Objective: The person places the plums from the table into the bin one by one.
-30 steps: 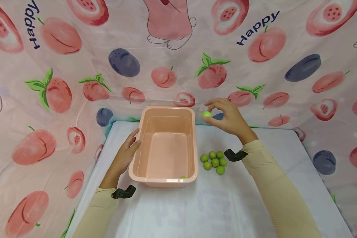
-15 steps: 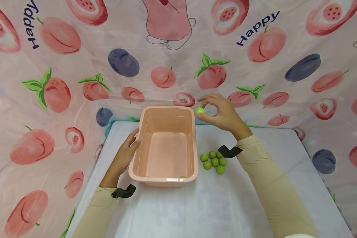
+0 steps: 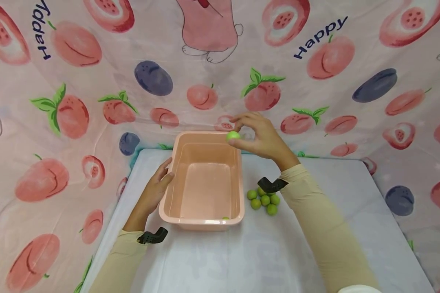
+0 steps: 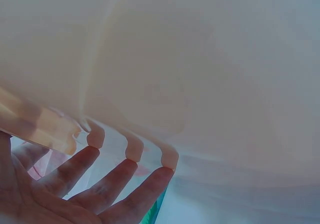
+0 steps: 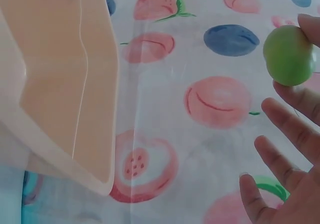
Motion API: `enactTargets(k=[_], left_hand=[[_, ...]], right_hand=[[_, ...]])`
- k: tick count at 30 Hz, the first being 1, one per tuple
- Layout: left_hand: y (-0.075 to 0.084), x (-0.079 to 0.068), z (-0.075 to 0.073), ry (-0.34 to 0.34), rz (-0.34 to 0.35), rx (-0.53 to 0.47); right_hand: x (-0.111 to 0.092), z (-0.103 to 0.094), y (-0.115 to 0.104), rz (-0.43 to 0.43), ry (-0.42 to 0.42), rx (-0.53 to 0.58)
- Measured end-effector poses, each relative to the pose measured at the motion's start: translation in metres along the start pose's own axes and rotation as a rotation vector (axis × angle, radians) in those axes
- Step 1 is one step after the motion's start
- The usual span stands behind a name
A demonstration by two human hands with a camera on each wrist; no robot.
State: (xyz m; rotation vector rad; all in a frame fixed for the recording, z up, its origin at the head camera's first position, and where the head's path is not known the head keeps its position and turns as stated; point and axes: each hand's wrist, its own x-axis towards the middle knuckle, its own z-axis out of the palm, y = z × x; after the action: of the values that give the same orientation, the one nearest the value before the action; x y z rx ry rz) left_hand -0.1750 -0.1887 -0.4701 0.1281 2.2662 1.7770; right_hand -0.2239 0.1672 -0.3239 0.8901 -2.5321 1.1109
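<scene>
In the head view my right hand [image 3: 259,136] pinches a small round green lime [image 3: 233,136] between thumb and index finger. Its other fingers are spread, as the right wrist view shows. The lime overlaps the far right corner of a peach-coloured plastic basin [image 3: 207,191] in the head view. My left hand [image 3: 156,188] holds the basin's left rim, thumb at the rim and fingertips [image 4: 131,167] against the outer wall under it. Another lime [image 3: 225,218] shows partly inside the basin, mostly hidden by the near wall.
Several more limes [image 3: 265,200] lie clustered on the white table [image 3: 264,260], right of the basin. A fruit-printed cloth [image 3: 212,73] hangs behind the table and at both sides. A white rounded edge [image 3: 359,289] shows at the bottom right.
My right hand has moved left with the lime, from beside the basin to its far right corner. My left hand and the basin stay in place.
</scene>
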Motion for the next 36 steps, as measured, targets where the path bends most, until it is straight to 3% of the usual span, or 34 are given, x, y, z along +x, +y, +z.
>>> enactTargets(k=[36], left_hand=[[0.0, 0.003, 0.001, 0.006, 0.003, -0.01]], right_hand=[[0.026, 0.036, -0.02, -0.011, -0.073, 0.013]])
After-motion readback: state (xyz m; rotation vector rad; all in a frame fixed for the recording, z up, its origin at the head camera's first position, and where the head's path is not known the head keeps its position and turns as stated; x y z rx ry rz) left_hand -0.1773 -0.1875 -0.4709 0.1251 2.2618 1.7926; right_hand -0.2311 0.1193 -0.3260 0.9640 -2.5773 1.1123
